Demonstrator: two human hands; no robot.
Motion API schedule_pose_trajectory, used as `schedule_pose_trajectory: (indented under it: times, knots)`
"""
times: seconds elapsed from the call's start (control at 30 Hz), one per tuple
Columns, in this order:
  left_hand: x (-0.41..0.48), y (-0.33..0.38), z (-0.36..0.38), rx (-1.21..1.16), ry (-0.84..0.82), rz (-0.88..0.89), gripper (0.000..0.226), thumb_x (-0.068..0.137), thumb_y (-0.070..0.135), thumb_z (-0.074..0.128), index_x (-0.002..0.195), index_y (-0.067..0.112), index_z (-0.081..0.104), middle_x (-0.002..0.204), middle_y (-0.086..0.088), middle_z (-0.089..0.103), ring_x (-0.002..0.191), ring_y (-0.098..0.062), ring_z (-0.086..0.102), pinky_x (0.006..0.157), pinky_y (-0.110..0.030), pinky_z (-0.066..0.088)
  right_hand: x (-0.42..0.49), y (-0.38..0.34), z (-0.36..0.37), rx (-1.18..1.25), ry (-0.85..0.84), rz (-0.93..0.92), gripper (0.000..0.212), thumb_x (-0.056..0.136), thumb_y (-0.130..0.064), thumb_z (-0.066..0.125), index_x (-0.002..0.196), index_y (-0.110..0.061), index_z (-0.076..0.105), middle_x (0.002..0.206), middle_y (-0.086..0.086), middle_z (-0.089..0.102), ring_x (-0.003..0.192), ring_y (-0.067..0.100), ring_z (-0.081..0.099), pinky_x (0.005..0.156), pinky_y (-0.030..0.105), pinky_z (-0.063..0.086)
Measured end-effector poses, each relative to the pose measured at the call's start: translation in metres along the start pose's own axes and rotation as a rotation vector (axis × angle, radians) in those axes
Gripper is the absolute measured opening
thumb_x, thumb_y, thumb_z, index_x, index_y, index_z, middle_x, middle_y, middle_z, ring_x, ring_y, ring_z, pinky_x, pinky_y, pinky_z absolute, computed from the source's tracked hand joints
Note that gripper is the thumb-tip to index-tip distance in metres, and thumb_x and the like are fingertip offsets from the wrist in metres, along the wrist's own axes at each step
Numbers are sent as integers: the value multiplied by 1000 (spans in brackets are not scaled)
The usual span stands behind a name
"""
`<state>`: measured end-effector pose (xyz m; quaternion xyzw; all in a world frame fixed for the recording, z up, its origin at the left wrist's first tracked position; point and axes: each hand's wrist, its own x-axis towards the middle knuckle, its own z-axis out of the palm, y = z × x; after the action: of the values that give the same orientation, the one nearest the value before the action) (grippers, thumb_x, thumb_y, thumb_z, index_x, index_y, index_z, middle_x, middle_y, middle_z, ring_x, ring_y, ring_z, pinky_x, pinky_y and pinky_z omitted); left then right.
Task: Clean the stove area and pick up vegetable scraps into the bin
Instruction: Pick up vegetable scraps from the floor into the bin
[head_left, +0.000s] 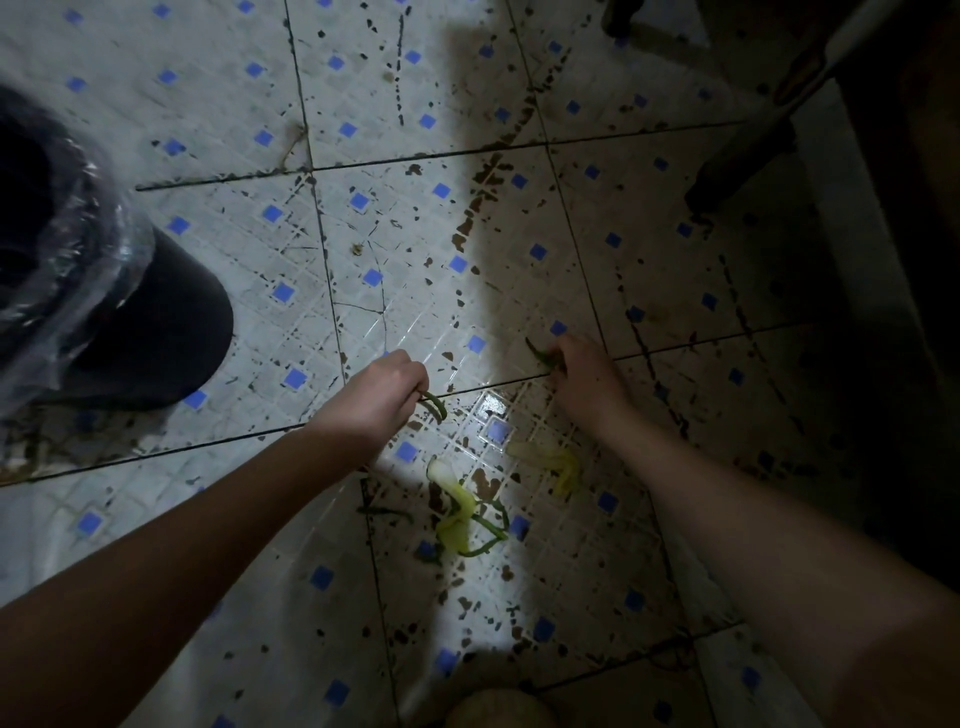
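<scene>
Scraps in hand: we have one curved green strip (435, 405) pinched in our left hand (382, 392), its free end hanging just above the floor, and a second green strip (540, 356) under the fingertips (558, 364) of our right hand (584, 376).
Left fingers: curled closed around the strip.
Right fingers: bent down onto the scrap at floor level; whether they have closed on it yet, we cannot tell.
Scraps left: a pale yellow-green leafy piece with thin green stems (460, 519) lies between our forearms, a yellow leaf (558, 465) just beside the right wrist, and a dark sliver (387, 512) near the left forearm.
Bin: a dark bin (156, 332) with a clear plastic liner (78, 270) stands to the left, well apart from the scraps.
Floor: white tiled floor (234, 104) with small blue squares, flecked with brown stains.
Doing it well: we judge it best to gather the near leaves into the same hands before carrying anything left, grip thin strips near the middle so they do not slip, and drop them over the liner's opening.
Writing: none readable; no brand or label shows.
</scene>
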<state>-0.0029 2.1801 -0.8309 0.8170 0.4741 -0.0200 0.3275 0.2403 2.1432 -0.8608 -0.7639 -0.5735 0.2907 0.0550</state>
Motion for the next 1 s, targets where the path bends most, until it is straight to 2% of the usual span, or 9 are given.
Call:
schedule_pose_trajectory:
  times: [0.13, 0.23, 0.37, 0.47, 0.63, 0.73, 0.83, 0.93, 1.0]
  knots:
    - [-5, -7, -1, 5, 8, -12, 15, 96, 9, 44, 94, 7, 59, 94, -4, 50, 82, -18, 48, 71, -26, 36, -3, -1, -2, 4, 14, 7, 25, 93, -1, 46, 113, -11, 57, 117, 10, 54, 106, 26, 54, 84, 28, 41]
    - [-10, -10, 1, 13, 4, -14, 14, 95, 9, 44, 93, 8, 58, 92, -3, 48, 80, -18, 47, 69, -26, 35, -9, -3, -3, 5, 14, 13, 23, 92, 0, 47, 112, -10, 57, 116, 12, 56, 105, 26, 55, 86, 34, 47]
    - [-18, -13, 5, 28, -4, 10, 14, 95, 11, 44, 91, 9, 57, 91, -4, 50, 79, -21, 50, 70, -32, 43, -25, -7, -2, 10, 36, 16, 28, 91, -1, 47, 113, -15, 59, 118, 7, 57, 108, 24, 54, 88, 33, 47]
    - [-23, -16, 5, 50, 3, 32, 13, 94, 10, 45, 90, 8, 57, 91, -7, 52, 80, -23, 52, 73, -39, 48, -38, -12, -3, 30, 22, -9, 22, 90, -5, 51, 106, -17, 60, 112, 5, 58, 103, 23, 55, 85, 34, 48]
    - [-33, -16, 7, 57, 10, 69, 11, 93, 9, 48, 89, 10, 58, 91, -7, 54, 80, -21, 52, 73, -38, 48, -58, -17, 0, 36, -22, -63, 24, 91, -15, 52, 112, -17, 61, 117, 6, 59, 108, 23, 55, 94, 38, 46]
    - [-39, -15, 7, 69, 9, 90, 11, 93, 9, 48, 90, 9, 59, 92, -7, 54, 81, -22, 53, 73, -39, 48, -72, -13, 6, -31, -113, -62, 20, 92, -18, 51, 109, -21, 61, 110, 4, 60, 100, 23, 57, 85, 37, 49]
    - [-47, -16, 4, 77, 23, 92, 12, 93, 9, 48, 92, 8, 60, 93, -7, 54, 80, -23, 53, 74, -40, 49, -84, -6, 14, -152, -172, -74, 17, 89, -12, 52, 101, -19, 61, 108, 3, 56, 99, 24, 57, 75, 29, 43]
    - [-54, -17, 1, 74, 24, 101, 11, 92, 6, 49, 91, 7, 61, 93, -7, 55, 81, -22, 53, 74, -38, 48, -90, -3, 15, -204, -215, -127, 34, 88, -3, 50, 113, -22, 63, 122, 2, 52, 109, 22, 51, 86, 26, 40]
    - [-58, -18, 0, 70, 18, 98, 11, 92, 6, 50, 92, 6, 61, 94, -7, 55, 82, -22, 54, 75, -38, 49, -90, -4, 14, -228, -240, -118, 34, 87, -4, 51, 114, -20, 63, 124, 4, 52, 112, 25, 52, 92, 31, 44]
